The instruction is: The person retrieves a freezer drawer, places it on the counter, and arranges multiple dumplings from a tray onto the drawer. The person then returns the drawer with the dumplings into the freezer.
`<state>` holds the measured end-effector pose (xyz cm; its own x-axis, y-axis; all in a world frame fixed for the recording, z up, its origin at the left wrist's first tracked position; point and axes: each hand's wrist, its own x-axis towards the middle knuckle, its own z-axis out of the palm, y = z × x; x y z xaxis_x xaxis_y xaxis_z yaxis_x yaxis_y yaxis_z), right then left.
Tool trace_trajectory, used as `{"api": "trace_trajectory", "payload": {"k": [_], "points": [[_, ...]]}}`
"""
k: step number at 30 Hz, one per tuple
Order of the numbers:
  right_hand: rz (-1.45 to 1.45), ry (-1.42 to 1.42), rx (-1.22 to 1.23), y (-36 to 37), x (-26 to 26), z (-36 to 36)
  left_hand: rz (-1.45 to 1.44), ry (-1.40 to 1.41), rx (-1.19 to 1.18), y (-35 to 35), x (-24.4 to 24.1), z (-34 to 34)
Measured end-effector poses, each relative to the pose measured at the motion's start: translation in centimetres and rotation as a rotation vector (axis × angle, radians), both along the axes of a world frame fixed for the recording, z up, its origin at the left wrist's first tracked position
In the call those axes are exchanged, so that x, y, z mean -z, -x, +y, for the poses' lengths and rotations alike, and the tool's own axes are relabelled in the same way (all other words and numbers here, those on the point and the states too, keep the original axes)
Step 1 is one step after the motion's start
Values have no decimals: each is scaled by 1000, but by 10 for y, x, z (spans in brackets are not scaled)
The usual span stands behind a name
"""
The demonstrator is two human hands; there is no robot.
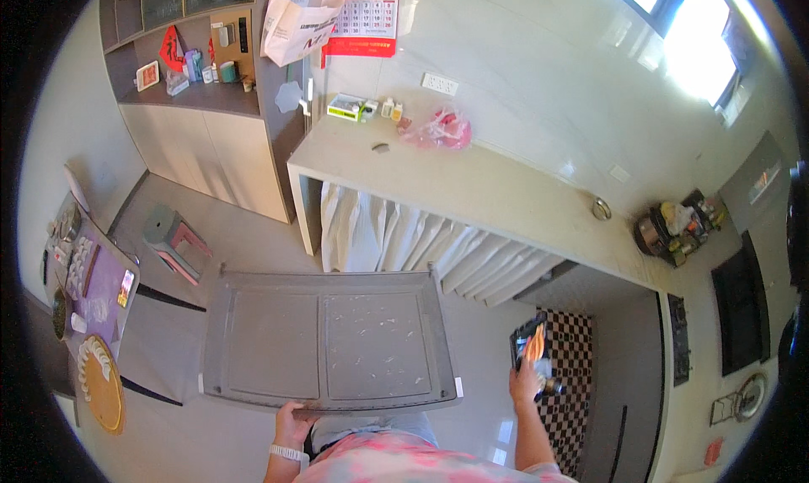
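Note:
Before me is a large grey plastic panel (272, 344) with two recessed rectangles and pale flakes on its right half. My left hand (292, 425), with a white watch band at the wrist, grips its near edge. Off to the right, my right hand (524, 382) holds a black container (517, 350) of mixed items. An orange object (536, 344) and some clear plastic show there; the rest is too small to tell. Below that hand lie the tiled floor and a checkered mat (569, 382).
At left, a table (101, 293) bears a phone (126, 287) and white dough pieces; a round woven tray (104, 394) holds more. A plastic stool (174, 239) stands behind. A long counter (505, 179) with a white curtain (379, 230) crosses the back. A cooktop (742, 312) is at right.

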<state>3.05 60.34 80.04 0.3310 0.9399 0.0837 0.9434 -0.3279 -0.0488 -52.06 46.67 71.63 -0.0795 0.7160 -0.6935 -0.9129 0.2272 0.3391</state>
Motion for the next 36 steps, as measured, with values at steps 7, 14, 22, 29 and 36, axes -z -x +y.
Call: {"api": "trace_trajectory", "payload": {"k": [7, 14, 22, 29, 36], "points": [[-170, -225, -564, 4, -66, 390, 83, 23, -349, -51, -85, 104], [-194, 295, -459, -16, -26, 591, 354, 190, -516, -102, -177, 144], [-194, 203, -549, 1, 1, 662, -84, 216, -1093, -139, -205, 174], [319, -135, -889, 96, 49, 638, -68, 48, -1259, -77, -167, 186], [714, 402, -1074, 497, -90, 480, 15, 27, -1378, 53, -118, 137]]}}
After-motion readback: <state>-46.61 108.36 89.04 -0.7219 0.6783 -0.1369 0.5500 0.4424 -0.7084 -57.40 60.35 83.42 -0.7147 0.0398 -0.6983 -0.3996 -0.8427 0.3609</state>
